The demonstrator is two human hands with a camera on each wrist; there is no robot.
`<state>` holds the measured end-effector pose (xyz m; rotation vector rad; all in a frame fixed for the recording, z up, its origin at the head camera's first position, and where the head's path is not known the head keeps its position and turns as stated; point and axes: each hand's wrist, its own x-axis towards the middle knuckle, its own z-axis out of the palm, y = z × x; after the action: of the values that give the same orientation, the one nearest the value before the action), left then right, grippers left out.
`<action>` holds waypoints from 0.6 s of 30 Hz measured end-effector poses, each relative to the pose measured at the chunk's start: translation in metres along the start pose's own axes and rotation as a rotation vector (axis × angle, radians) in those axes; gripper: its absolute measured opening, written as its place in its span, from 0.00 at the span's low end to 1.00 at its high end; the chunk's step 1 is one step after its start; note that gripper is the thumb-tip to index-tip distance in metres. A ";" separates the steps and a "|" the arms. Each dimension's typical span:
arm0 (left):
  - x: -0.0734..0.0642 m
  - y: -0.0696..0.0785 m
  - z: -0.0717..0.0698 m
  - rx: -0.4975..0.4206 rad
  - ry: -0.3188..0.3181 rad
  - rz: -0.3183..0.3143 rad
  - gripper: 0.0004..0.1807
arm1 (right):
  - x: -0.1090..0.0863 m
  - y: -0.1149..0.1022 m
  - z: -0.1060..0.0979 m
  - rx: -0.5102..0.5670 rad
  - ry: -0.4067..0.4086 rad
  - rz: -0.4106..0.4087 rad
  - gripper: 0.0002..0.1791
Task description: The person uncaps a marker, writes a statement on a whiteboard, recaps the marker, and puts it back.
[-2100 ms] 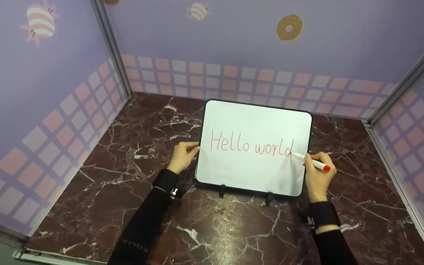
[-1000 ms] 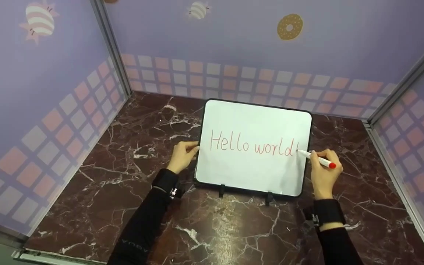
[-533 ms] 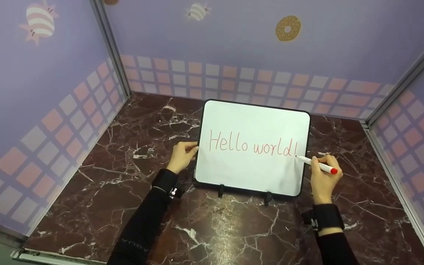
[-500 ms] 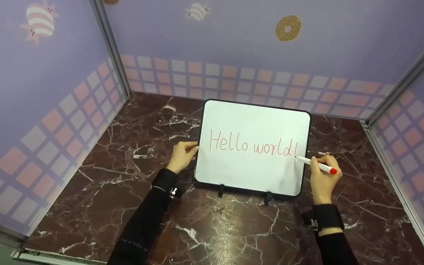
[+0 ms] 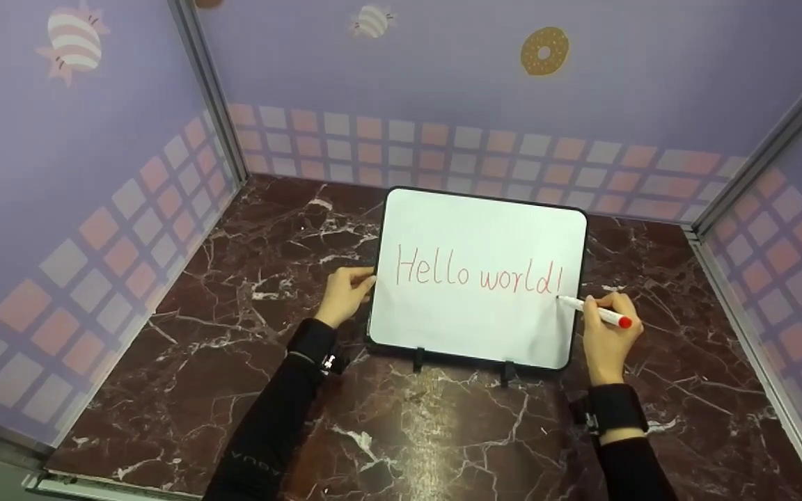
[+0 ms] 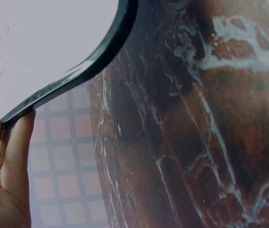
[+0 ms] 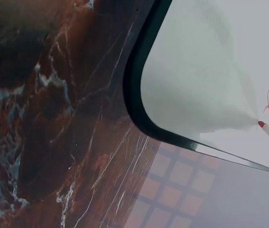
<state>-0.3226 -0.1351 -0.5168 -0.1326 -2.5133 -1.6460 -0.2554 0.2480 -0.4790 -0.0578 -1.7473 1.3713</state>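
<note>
A whiteboard (image 5: 470,323) with a black frame stands propped on a small black stand (image 5: 419,360). Thin red writing (image 5: 477,273) across its middle reads "Hello world!". At the board's left edge my left hand (image 5: 345,296) pinches the frame, thumb in front and fingers (image 6: 18,156) behind, as the left wrist view shows. My right hand (image 5: 610,341) grips a white marker (image 5: 599,311) with a red end, just off the board's right edge. In the right wrist view the red marker tip (image 7: 261,124) is right at the board surface, beside the last letters.
A dark red marbled tabletop (image 5: 220,376) spreads around the board. Purple panels with pink and white squares (image 5: 436,160) enclose it at the back and both sides, joined by metal corner posts (image 5: 213,97).
A red exclamation mark was written after "world" as my right hand moved right, then down. Since half a second ago it has shifted slightly left with the marker. My left hand stays put.
</note>
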 end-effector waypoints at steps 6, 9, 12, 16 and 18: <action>-0.001 0.003 -0.003 0.022 -0.038 -0.017 0.17 | 0.000 -0.008 0.001 0.048 0.020 0.024 0.10; -0.001 0.006 -0.011 0.121 -0.073 -0.010 0.18 | -0.001 -0.010 0.003 0.087 0.007 0.044 0.10; 0.000 0.008 -0.025 0.319 -0.055 0.012 0.19 | -0.003 -0.008 0.004 0.179 -0.012 0.067 0.10; -0.004 0.006 -0.044 0.652 -0.010 -0.091 0.21 | -0.008 0.002 0.005 0.358 -0.025 0.127 0.10; -0.009 0.001 -0.050 0.790 -0.042 -0.187 0.24 | -0.010 0.008 0.006 0.422 -0.026 0.163 0.11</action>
<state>-0.3105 -0.1804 -0.4978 0.1564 -3.0595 -0.5814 -0.2571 0.2415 -0.4912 0.0519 -1.4660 1.8418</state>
